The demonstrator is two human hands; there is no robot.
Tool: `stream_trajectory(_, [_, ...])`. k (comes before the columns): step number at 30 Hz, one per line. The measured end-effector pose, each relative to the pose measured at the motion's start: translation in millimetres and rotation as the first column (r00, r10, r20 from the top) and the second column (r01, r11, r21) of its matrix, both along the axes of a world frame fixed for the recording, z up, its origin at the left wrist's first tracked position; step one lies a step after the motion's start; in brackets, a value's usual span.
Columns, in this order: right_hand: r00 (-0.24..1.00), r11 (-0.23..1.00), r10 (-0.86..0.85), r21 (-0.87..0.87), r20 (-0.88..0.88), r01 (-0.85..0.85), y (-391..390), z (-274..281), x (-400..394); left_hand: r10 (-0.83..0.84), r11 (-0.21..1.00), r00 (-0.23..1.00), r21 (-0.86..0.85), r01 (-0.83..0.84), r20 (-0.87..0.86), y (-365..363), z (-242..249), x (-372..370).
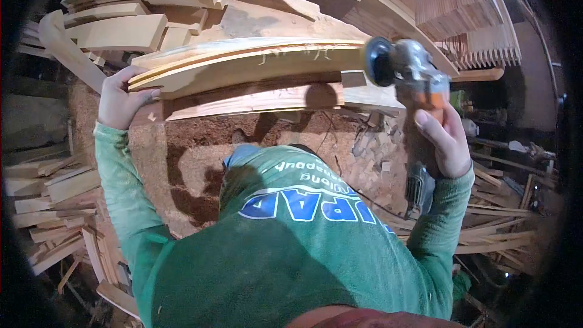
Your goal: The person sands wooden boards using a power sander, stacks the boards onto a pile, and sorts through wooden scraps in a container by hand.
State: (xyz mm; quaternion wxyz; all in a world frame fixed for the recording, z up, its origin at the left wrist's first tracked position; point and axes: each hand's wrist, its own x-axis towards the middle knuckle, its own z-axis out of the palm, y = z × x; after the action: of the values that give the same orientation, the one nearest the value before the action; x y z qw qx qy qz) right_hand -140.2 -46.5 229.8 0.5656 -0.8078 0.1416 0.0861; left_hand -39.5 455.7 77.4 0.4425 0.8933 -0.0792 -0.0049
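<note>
Wooden curved plank runs left to right before the person, left hand gripping its left end, while the right hand, closed around a grinder, sets the disc at its right end.

Stacked curved wood pieces crowd the upper left of the frame, and stacked slats fill the upper right, so there is little room above the curved plank. Below it, the sawdust-covered floor at centre lies open. Scrap strips clutter the left edge; more offcuts litter the lower right.
</note>
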Motion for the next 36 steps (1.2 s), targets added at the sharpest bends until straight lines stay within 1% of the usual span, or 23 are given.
stream_trajectory(1, [0.996,0.993,0.061,0.103,-0.059,-0.054,8.9,-0.8,8.8,0.011,0.992,1.000,-0.129,-0.013,-0.014,5.1,-16.1,0.8])
stream_trajectory(2, [0.995,0.994,0.081,0.075,-0.056,-0.077,21.1,-2.1,16.2,0.022,0.966,0.999,-0.256,-0.028,-0.027,9.7,-27.6,2.4])
stream_trajectory(5, [0.986,0.989,0.146,0.014,-0.083,-0.146,62.0,-3.3,31.7,-0.003,0.948,0.999,-0.318,-0.010,-0.040,-1.5,-42.8,0.6])
stream_trajectory(8, [0.977,0.984,0.171,-0.023,-0.126,-0.175,91.1,-4.7,42.6,-0.054,0.965,0.995,-0.260,0.031,-0.081,6.5,-50.0,5.1])
stream_trajectory(9, [0.971,0.978,0.198,-0.036,-0.131,-0.204,97.5,-6.5,44.6,-0.052,0.975,0.999,-0.216,0.052,0.007,5.6,-48.0,3.6])
stream_trajectory(12, [0.965,0.966,0.234,-0.081,-0.120,-0.244,120.2,-9.9,48.8,-0.107,0.987,0.979,-0.103,0.126,0.176,8.0,-50.3,3.3])
stream_trajectory(13, [0.957,0.964,0.253,-0.042,-0.141,-0.261,130.1,-10.8,49.8,-0.101,0.980,0.977,-0.152,0.130,0.187,8.2,-56.1,5.0])
stream_trajectory(15, [0.941,0.957,0.290,0.031,-0.176,-0.289,152.3,-7.8,51.4,-0.110,0.972,0.981,-0.190,0.140,0.160,9.8,-55.8,5.8])
stream_trajectory(18, [0.920,0.927,0.359,-0.053,-0.157,-0.370,186.9,-5.6,51.7,-0.106,0.970,0.982,-0.200,0.137,0.157,8.6,-53.9,5.8])
stream_trajectory(20, [0.908,0.921,0.387,0.014,-0.157,-0.390,204.9,-6.1,51.1,-0.120,0.970,0.982,-0.195,0.147,0.145,8.1,-47.5,2.8])
stream_trajectory(21, [0.900,0.911,0.411,0.029,-0.145,-0.411,215.2,-7.1,51.2,-0.116,0.967,0.972,-0.201,0.158,0.205,8.8,-50.7,3.4])
stream_trajectory(22, [0.892,0.901,0.433,0.043,-0.134,-0.431,224.5,-6.9,51.7,-0.118,0.963,0.977,-0.219,0.157,0.180,9.0,-52.0,3.8])
stream_trajectory(23, [0.871,0.884,0.463,0.016,-0.161,-0.467,233.4,-4.1,54.1,-0.120,0.958,0.981,-0.240,0.155,0.155,9.3,-53.4,3.7])
stream_trajectory(24, [0.873,0.887,0.459,0.040,-0.162,-0.459,242.6,-3.0,54.4,-0.121,0.953,0.984,-0.261,0.152,0.131,11.1,-56.1,4.4])
stream_trajectory(25, [0.875,0.891,0.455,0.063,-0.165,-0.450,251.7,-2.2,54.0,-0.122,0.950,0.980,-0.268,0.162,0.159,13.3,-63.2,6.2])
stream_trajectory(26, [0.878,0.893,0.449,0.089,-0.165,-0.441,252.8,0.0,53.5,-0.126,0.955,0.980,-0.249,0.162,0.156,8.5,-66.7,8.4])
stream_trajectory(28, [0.856,0.872,0.490,0.083,-0.165,-0.482,268.5,-2.4,56.2,-0.133,0.962,0.980,-0.219,0.164,0.147,13.4,-76.5,12.3])
stream_trajectory(31, [0.842,0.852,0.523,0.105,-0.136,-0.512,284.0,-3.2,57.4,-0.150,0.933,0.946,-0.276,0.232,0.287,17.1,-72.3,11.0])
stream_trajectory(32, [0.841,0.849,0.527,0.117,-0.121,-0.515,290.1,-3.3,56.7,-0.187,0.924,0.948,-0.282,0.259,0.257,19.2,-73.5,12.1])
stream_trajectory(33, [0.859,0.867,0.496,0.136,-0.125,-0.480,299.6,-2.1,57.9,-0.226,0.913,0.947,-0.289,0.288,0.228,21.5,-74.9,14.3])
stream_trajectory(34, [0.841,0.849,0.527,0.119,-0.122,-0.514,302.2,-3.8,58.7,-0.268,0.900,0.942,-0.295,0.319,0.201,23.4,-76.2,15.6])
stream_trajectory(36, [0.812,0.820,0.572,0.084,-0.115,-0.566,300.7,-6.5,62.2,-0.248,0.883,0.946,-0.352,0.309,0.209,21.4,-83.2,17.8])
